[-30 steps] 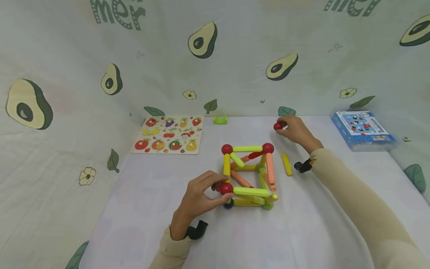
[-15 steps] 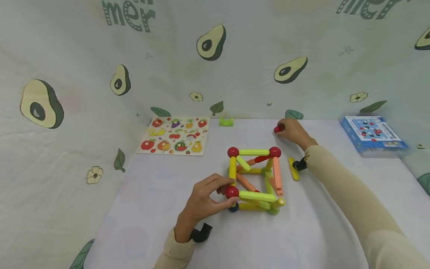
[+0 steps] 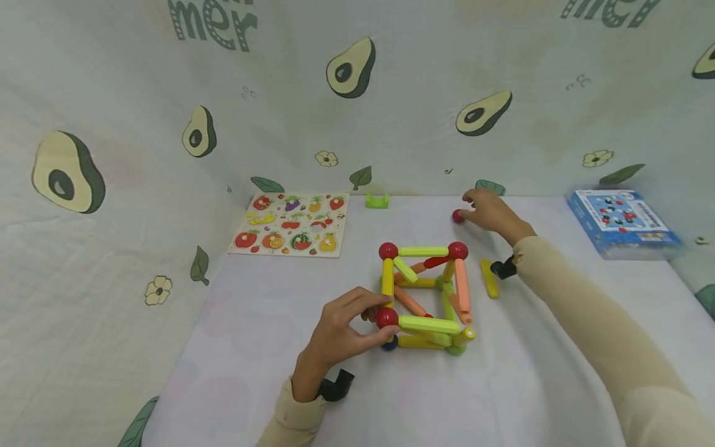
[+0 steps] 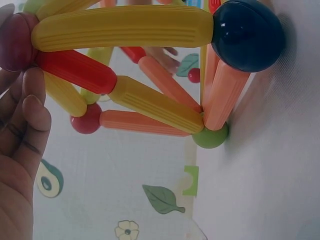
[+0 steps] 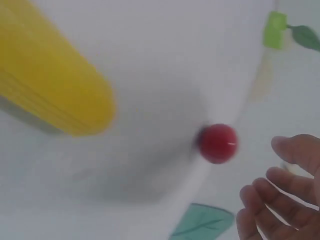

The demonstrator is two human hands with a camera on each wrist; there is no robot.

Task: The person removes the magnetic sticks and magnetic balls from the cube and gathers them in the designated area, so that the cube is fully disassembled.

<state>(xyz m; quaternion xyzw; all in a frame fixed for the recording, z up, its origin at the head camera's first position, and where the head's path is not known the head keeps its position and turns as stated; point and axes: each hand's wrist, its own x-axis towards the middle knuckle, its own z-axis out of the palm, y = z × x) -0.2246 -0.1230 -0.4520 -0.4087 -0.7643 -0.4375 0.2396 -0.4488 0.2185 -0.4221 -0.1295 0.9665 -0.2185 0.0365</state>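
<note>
In the head view a boxy frame of magnetic rods and balls stands on the table, with yellow, lime, salmon and red rods. My left hand (image 3: 343, 326) pinches the red ball (image 3: 387, 318) at its near left top corner between thumb and fingers. Below that corner a dark blue ball (image 4: 248, 36) rests on the table in the left wrist view. Farther back, a loose red ball (image 5: 218, 143) lies on the table. My right hand (image 5: 285, 190) is apart from it in the right wrist view, fingers loosely bent and holding nothing.
A loose yellow rod (image 3: 490, 279) lies right of the frame. Behind are a fruit puzzle board (image 3: 290, 226) at left and a small lime-green piece (image 3: 377, 201). A blue box (image 3: 622, 223) sits at the back right, near the avocado-print cloth (image 3: 413, 149).
My right hand has set the red ball down on the table and let go of it. The left hand keeps its grip on the corner ball; the head view has shifted slightly.
</note>
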